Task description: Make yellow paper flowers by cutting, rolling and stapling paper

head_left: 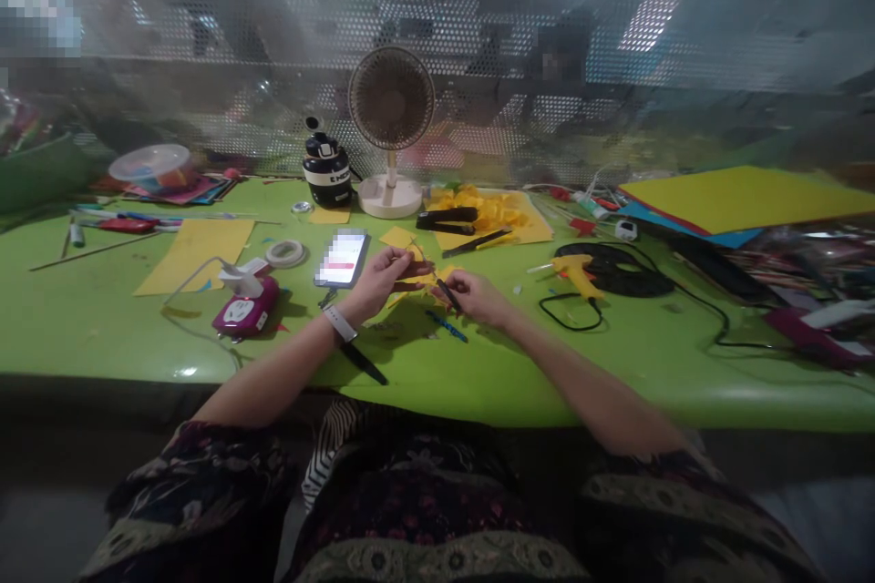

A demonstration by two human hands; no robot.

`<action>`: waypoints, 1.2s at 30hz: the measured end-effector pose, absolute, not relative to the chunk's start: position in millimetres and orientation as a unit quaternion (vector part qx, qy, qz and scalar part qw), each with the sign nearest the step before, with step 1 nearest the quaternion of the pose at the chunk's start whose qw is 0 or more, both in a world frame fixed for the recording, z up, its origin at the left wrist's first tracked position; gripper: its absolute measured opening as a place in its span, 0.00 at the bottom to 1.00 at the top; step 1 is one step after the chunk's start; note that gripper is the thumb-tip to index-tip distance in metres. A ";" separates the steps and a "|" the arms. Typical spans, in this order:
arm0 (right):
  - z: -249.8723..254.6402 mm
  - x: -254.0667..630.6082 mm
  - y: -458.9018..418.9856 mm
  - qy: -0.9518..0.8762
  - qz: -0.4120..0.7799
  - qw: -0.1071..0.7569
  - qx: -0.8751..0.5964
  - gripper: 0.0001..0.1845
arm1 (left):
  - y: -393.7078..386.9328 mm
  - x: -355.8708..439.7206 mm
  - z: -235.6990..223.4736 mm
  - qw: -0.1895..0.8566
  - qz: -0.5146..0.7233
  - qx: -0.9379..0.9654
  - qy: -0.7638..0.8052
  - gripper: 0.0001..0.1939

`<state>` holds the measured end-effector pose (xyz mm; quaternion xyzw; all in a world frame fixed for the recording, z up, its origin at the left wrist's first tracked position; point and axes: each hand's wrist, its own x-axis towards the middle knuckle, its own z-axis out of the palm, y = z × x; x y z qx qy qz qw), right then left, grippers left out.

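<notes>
At the middle of the green table (424, 383), my left hand (386, 281) is closed, its fingertips pinching a yellow paper piece (403, 293). My right hand (478, 299) is wrapped round a slim dark-handled tool (448, 293). The tool's thin end points up and left toward my left fingers; its exact kind is too small to make out. More yellow paper shows between and behind the two hands. On the table just below them lies a blue twisted strip (447, 326). A black strap-like piece (365, 363) is under my left wrist.
A phone (343, 257), tape roll (285, 253) and purple power socket (246, 310) lie to the left. Behind are a fan (392, 100), a bottle (328, 173) and a black stapler (447, 219). A yellow glue gun (580, 273) with its cord lies right.
</notes>
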<state>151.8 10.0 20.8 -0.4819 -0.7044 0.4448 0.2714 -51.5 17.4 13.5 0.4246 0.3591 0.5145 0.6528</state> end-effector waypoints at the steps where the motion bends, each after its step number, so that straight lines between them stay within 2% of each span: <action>1: 21.5 152.0 9.8 -0.706 0.444 0.271 -0.481 0.30 | 17.6 -51.9 13.4 0.655 0.509 0.427 0.360 0.09; 23: 23.8 150.7 8.6 -0.683 0.474 0.273 -0.484 0.27 | 19.7 -54.2 12.9 0.638 0.524 0.427 0.368 0.10; 36: 21.3 153.5 12.4 -0.681 0.498 0.268 -0.465 0.27 | 18.4 -54.3 13.9 0.655 0.481 0.462 0.356 0.13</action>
